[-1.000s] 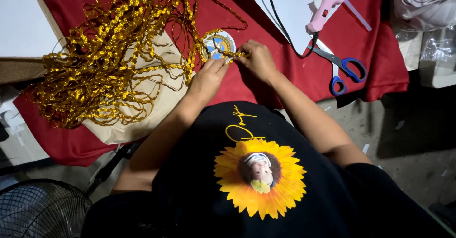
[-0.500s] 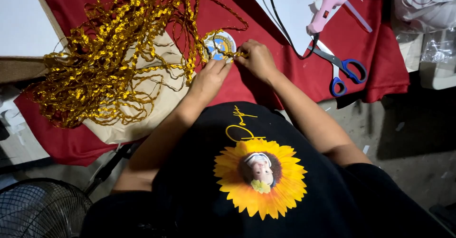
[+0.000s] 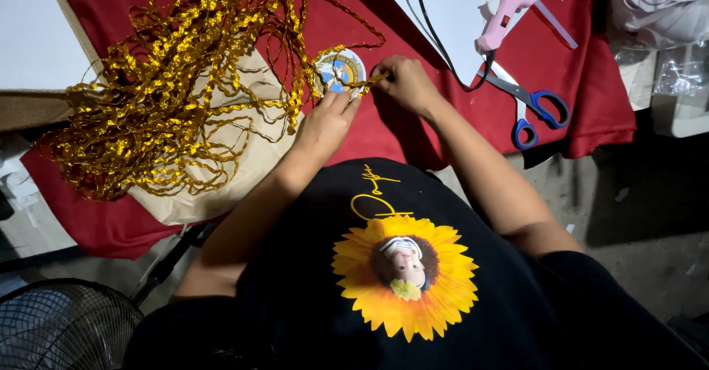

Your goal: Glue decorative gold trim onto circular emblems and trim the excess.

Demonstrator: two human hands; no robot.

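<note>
Round badge between two hands
The left hand presses the round badge; the right hand pinches gold cord beside it.

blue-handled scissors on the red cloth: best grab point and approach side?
Take the scissors at the blue handle loops, coming from the right, the table's near edge. They lie flat on the red cloth, loops toward that edge and clear of other things. The blade end runs up-left under the pink glue gun and its black cord, so that end is probably crowded. Both hands are busy at the round badge.
</note>
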